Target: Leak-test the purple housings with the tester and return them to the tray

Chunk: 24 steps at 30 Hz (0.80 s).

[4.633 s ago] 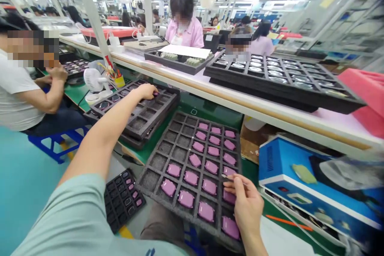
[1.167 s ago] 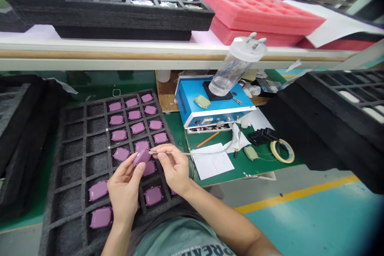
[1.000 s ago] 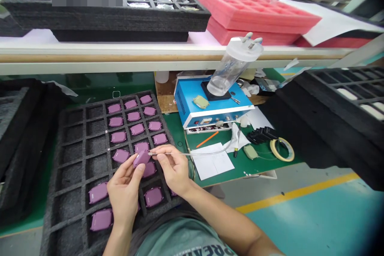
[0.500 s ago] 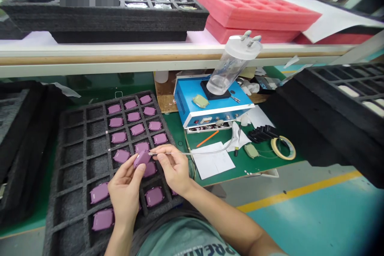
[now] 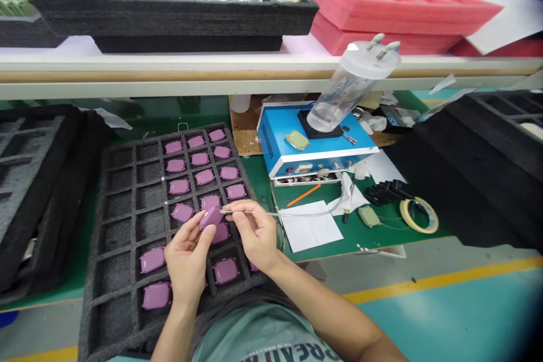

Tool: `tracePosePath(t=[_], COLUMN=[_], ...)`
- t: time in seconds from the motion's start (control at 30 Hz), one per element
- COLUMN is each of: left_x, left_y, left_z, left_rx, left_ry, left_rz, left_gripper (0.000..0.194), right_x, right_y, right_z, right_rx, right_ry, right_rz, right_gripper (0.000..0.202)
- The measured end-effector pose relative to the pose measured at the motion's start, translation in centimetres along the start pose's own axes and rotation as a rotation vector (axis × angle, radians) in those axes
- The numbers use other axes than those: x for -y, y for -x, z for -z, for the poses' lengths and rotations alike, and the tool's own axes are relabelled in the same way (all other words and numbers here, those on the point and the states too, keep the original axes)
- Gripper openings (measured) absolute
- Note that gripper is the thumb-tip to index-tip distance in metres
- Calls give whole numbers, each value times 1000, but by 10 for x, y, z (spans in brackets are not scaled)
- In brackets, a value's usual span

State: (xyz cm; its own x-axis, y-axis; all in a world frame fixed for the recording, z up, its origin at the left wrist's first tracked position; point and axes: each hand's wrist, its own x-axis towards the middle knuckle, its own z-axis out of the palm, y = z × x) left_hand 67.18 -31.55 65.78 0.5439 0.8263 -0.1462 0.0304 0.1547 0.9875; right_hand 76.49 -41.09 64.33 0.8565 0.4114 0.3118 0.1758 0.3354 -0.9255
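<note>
My left hand (image 5: 189, 249) pinches a purple case (image 5: 211, 218) tilted above the black foam tray (image 5: 111, 271). My right hand (image 5: 257, 235) is closed on the end of a thin clear tube (image 5: 297, 215), whose metal tip touches or nearly touches the case's right edge. The tube curves back toward the blue machine (image 5: 275, 144). Several more purple cases lie in the tray's compartments, some partly hidden by my hands; the left columns hold few or none.
A clear cylinder (image 5: 343, 96) leans on the machine beside a green case (image 5: 297, 140). White paper (image 5: 311, 229), an orange stick (image 5: 304, 195) and a tape roll (image 5: 419, 216) lie to the right. Black foam stacks (image 5: 42, 209) flank the bench; a shelf (image 5: 212, 87) crosses above, bearing pink foam (image 5: 394, 5).
The whole view has shifted, so the bench and both hands appear farther right. My hands keep the same hold on the case and the tube.
</note>
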Motion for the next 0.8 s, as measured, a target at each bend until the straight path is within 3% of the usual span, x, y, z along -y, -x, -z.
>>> tracePosePath(t=[0.8], left_x=[0], left_y=[-1], left_z=[0], left_rx=[26], left_ry=[7], left_rz=[-12], left_gripper=[47], right_x=[2], right_y=[-1], right_z=[-1], right_rx=[-9], right_ry=[12], right_rz=[2], right_gripper=[13])
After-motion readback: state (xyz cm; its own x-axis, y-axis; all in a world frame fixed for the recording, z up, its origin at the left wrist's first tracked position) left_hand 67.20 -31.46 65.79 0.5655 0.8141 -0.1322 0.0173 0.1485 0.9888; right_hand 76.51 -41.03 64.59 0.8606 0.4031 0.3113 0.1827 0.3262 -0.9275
